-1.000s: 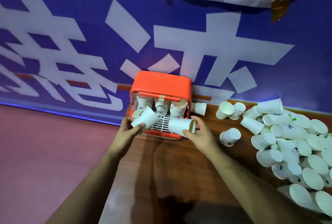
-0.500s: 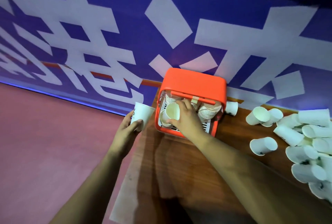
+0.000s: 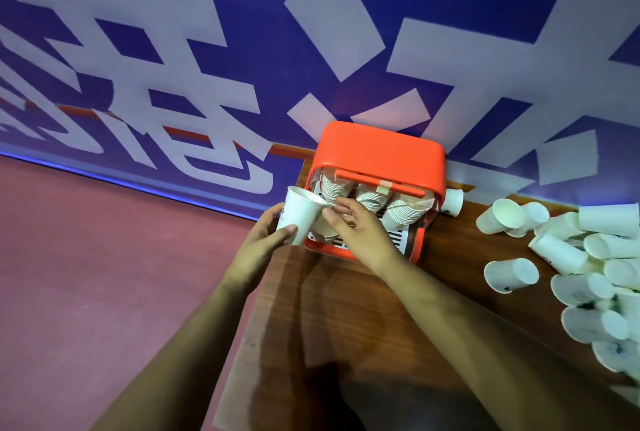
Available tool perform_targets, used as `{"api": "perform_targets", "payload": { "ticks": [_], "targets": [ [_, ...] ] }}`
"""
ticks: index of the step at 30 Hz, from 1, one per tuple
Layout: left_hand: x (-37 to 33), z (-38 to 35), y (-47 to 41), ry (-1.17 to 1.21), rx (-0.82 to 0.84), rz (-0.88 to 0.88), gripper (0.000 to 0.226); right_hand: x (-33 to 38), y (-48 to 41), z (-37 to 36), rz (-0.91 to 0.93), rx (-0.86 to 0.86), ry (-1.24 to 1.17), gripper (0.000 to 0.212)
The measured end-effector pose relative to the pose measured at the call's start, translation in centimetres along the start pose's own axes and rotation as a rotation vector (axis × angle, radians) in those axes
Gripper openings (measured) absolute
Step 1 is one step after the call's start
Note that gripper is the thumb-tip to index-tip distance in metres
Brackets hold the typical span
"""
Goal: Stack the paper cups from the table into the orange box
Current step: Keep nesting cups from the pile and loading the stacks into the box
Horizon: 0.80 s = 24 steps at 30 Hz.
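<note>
Paper cup (image 3: 300, 214), likely light and crushable: left hand (image 3: 263, 247) wraps its side, right hand (image 3: 358, 235) pinches its rim near the orange box (image 3: 381, 150); best held gently mid-wall.

The left hand (image 3: 263, 240) has brought its cup (image 3: 299, 214) in from the side, right up to the left edge of the orange box (image 3: 381, 150). The right hand (image 3: 356, 233) put the one it held into the box, on the left side, then came back out. Now its thumb and finger pinch the rim of the left hand's cup.
</note>
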<state>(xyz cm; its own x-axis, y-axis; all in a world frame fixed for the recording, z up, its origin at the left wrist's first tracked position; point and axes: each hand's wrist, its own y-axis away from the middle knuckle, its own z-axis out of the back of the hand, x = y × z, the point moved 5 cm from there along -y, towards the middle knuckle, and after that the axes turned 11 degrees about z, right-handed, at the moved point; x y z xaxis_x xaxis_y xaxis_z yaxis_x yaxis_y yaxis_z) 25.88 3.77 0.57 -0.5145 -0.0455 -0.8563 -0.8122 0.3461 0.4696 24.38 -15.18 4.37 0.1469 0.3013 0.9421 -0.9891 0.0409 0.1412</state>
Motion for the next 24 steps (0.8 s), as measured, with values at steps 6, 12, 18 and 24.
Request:
{"api": "perform_targets", "payload": {
  "ticks": [6, 12, 18, 24],
  "targets": [
    [-1.0, -2.5, -1.4, -0.277, 0.081, -0.065, 0.058, -0.3, -0.1, 0.9, 0.04, -0.065, -0.119, 0.042],
    [-2.0, -2.7, -2.6, -0.322, 0.047, -0.068, 0.061, -1.0, -0.4, 1.5, 0.109, -0.106, -0.109, 0.05],
    [-1.6, -2.4, -3.7, -0.378, 0.048, -0.12, 0.061, -1.7, -0.5, 0.4, 0.112, -0.061, -0.063, 0.065],
    [-0.2, -1.6, -4.8, -0.554, -0.026, -0.149, 0.053, -3.5, -0.7, 0.4, 0.104, -0.027, 0.152, 0.066]
  ]
}}
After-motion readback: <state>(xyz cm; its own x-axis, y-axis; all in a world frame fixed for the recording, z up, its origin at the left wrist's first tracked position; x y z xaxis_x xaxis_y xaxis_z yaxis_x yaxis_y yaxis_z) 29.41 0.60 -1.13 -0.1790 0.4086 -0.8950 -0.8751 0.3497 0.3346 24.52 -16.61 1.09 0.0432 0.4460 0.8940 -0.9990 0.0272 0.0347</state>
